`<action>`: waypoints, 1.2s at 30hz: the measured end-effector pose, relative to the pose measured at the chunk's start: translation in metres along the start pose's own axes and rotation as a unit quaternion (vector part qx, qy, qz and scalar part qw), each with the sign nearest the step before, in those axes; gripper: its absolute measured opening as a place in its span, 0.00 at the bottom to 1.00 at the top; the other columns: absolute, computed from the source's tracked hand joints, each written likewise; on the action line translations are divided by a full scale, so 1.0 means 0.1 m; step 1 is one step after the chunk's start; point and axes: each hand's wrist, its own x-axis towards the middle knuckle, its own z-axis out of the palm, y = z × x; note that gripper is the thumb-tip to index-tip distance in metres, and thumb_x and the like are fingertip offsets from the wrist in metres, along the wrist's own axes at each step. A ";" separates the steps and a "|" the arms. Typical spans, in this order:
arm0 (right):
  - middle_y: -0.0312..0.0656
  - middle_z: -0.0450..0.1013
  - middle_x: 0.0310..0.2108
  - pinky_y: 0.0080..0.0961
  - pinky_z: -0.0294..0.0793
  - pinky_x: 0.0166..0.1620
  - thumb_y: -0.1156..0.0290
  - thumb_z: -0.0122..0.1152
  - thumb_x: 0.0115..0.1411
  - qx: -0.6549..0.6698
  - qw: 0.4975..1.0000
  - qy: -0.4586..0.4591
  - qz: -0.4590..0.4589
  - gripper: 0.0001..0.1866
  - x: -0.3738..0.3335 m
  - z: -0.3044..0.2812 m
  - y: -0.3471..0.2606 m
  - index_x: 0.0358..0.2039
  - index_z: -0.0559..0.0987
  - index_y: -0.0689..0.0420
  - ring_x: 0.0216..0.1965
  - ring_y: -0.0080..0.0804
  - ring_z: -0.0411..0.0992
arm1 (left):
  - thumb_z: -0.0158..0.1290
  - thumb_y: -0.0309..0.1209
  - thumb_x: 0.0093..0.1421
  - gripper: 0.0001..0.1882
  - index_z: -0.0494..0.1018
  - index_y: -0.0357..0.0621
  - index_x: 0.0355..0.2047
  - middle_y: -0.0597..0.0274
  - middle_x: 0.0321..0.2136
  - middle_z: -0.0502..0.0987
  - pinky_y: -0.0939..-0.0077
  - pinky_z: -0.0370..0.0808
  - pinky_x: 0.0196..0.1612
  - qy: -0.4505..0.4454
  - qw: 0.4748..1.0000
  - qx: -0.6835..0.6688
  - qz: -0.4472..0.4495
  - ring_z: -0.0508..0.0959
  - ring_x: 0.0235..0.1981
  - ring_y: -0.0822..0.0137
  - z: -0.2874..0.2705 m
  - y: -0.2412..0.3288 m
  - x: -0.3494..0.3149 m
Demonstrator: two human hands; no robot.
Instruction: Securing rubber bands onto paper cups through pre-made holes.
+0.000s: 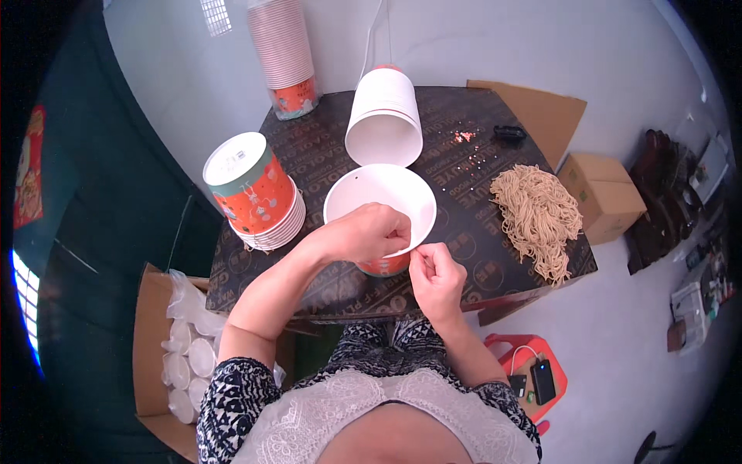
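White-lined, orange-sided round bucket (413,193) stands under the left hand (375,230), curled closed; the right hand (438,282) pinches near its five-o'clock rim, anything held unclear.

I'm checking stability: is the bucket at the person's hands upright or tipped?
Upright: the bucket opens upward, its orange side showing below the white rim.

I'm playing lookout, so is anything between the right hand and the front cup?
Nothing visible. The right hand is right at the near right rim of the front cup; the left hand is over its near side.
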 end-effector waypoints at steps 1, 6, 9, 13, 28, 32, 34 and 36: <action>0.40 0.71 0.17 0.20 0.68 0.22 0.82 0.63 0.55 0.004 1.000 -0.001 0.007 0.06 -0.01 0.00 0.00 0.28 0.74 0.62 0.17 0.22 0.72 | 0.54 0.26 0.56 0.07 0.76 0.34 0.33 0.53 0.24 0.79 0.71 0.73 0.32 0.003 1.000 0.001 0.001 0.78 0.25 0.63 0.01 0.01 -0.01; 0.28 0.64 0.15 0.15 0.58 0.21 0.81 0.63 0.57 0.041 0.999 0.006 0.014 0.04 -0.01 0.04 -0.02 0.29 0.76 0.62 0.18 0.10 0.58 | 0.49 0.29 0.55 0.09 0.74 0.33 0.28 0.43 0.25 0.78 0.59 0.74 0.36 0.053 0.998 -0.008 -0.042 0.80 0.30 0.47 0.04 0.08 -0.05; 0.27 0.63 0.16 0.14 0.57 0.21 0.80 0.63 0.58 0.062 0.996 -0.008 0.064 0.04 -0.02 0.04 -0.05 0.28 0.76 0.63 0.19 0.09 0.57 | 0.47 0.31 0.56 0.12 0.74 0.32 0.29 0.40 0.26 0.78 0.55 0.74 0.37 0.067 0.996 -0.011 -0.062 0.79 0.32 0.43 0.05 0.14 -0.07; 0.25 0.62 0.16 0.14 0.56 0.22 0.79 0.62 0.59 0.054 0.996 -0.022 0.070 0.05 -0.02 0.00 -0.09 0.28 0.75 0.63 0.20 0.09 0.56 | 0.46 0.34 0.55 0.15 0.74 0.31 0.27 0.38 0.26 0.78 0.52 0.74 0.39 0.090 0.994 -0.004 -0.055 0.79 0.32 0.41 0.12 0.13 -0.09; 0.26 0.62 0.18 0.15 0.58 0.24 0.74 0.61 0.62 0.030 0.995 -0.050 0.076 0.08 -0.09 -0.14 -0.11 0.28 0.74 0.64 0.22 0.11 0.57 | 0.51 0.36 0.54 0.16 0.75 0.32 0.21 0.39 0.22 0.77 0.55 0.75 0.34 0.098 0.992 0.059 -0.048 0.79 0.28 0.42 0.32 0.22 -0.06; 0.27 0.63 0.19 0.15 0.58 0.24 0.76 0.60 0.62 -0.014 0.999 -0.013 0.031 0.06 -0.11 -0.13 -0.12 0.32 0.74 0.65 0.21 0.12 0.57 | 0.51 0.37 0.55 0.17 0.76 0.33 0.22 0.38 0.22 0.77 0.54 0.75 0.34 0.106 0.992 0.067 -0.028 0.79 0.28 0.41 0.37 0.20 0.00; 0.27 0.62 0.18 0.16 0.57 0.23 0.77 0.60 0.62 -0.012 0.999 0.015 0.027 0.06 -0.12 -0.13 -0.17 0.35 0.73 0.65 0.21 0.12 0.56 | 0.51 0.37 0.54 0.17 0.76 0.32 0.22 0.38 0.22 0.77 0.53 0.76 0.34 0.123 0.990 0.074 -0.013 0.79 0.28 0.41 0.40 0.21 0.00; 0.28 0.58 0.17 0.18 0.54 0.22 0.78 0.58 0.62 -0.028 0.999 0.031 0.006 0.07 -0.10 -0.15 -0.24 0.39 0.72 0.65 0.20 0.14 0.54 | 0.51 0.38 0.54 0.17 0.76 0.33 0.22 0.38 0.22 0.77 0.53 0.76 0.35 0.130 0.990 0.060 -0.007 0.79 0.28 0.41 0.39 0.26 -0.03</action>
